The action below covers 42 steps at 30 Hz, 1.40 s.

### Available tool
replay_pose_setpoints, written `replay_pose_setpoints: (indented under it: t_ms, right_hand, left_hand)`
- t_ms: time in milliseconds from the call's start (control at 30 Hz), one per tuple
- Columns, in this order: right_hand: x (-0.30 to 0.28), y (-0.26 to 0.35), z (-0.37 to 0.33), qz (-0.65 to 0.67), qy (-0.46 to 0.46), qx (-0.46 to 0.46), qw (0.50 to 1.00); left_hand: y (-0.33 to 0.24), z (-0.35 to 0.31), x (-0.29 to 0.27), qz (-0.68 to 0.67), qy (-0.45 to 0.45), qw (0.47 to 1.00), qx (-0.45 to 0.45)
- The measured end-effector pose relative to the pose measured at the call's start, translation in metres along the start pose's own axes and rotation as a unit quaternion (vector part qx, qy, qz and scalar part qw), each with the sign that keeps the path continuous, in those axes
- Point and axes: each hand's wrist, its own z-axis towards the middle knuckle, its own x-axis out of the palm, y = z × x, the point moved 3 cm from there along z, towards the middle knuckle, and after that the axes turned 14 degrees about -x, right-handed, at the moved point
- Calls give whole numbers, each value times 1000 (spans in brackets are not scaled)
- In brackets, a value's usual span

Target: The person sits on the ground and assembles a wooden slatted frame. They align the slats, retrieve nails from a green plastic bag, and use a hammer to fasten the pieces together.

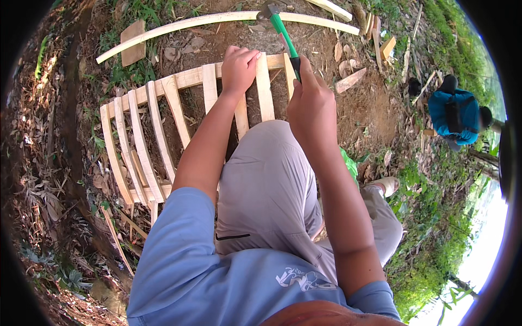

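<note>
My right hand (312, 106) is wrapped round the black grip of a hammer (284, 37) with a green handle. The hammer's metal head is raised beyond the far rail of a wooden slatted frame (185, 80). My left hand (238, 70) rests on that rail, its fingers pinched together beside the top of a pale wooden slat (264, 89). Whatever lies between those fingertips is too small or hidden to make out. Several slats cross the frame from far rail to near rail. My bent knee (272, 146) covers part of the frame's right side.
A long curved wooden strip (190, 22) lies on the ground past the frame, over a flat board (133, 43). Wood offcuts (387, 48) and chips are scattered at the far right. Another person (454, 117) in a teal top is off to the right. Leaf litter covers the left.
</note>
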Motion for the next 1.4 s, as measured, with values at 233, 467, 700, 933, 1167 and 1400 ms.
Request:
replay_pose_setpoints:
  t_ms: [233, 467, 700, 933, 1167, 1400]
  right_hand:
    - [-16, 3, 16, 19, 69, 10, 997]
    - [8, -7, 4, -68, 154, 30, 985]
    - [-14, 12, 11, -2, -16, -25, 1000]
    - [1, -10, 12, -33, 128, 42, 990]
    - [2, -4, 8, -49, 80, 17, 995]
    - [-10, 7, 2, -20, 4, -21, 1000]
  left_hand:
    - [6, 2, 1, -4, 6, 1000, -8]
    - [1, 2, 2, -8, 2, 1000, 2]
    - [7, -1, 2, -4, 1, 1000, 4]
    - [2, 1, 2, -5, 10, 1000, -3]
    - [5, 1, 3, -3, 9, 1000, -3]
    - [7, -4, 0, 3, 6, 1000, -6]
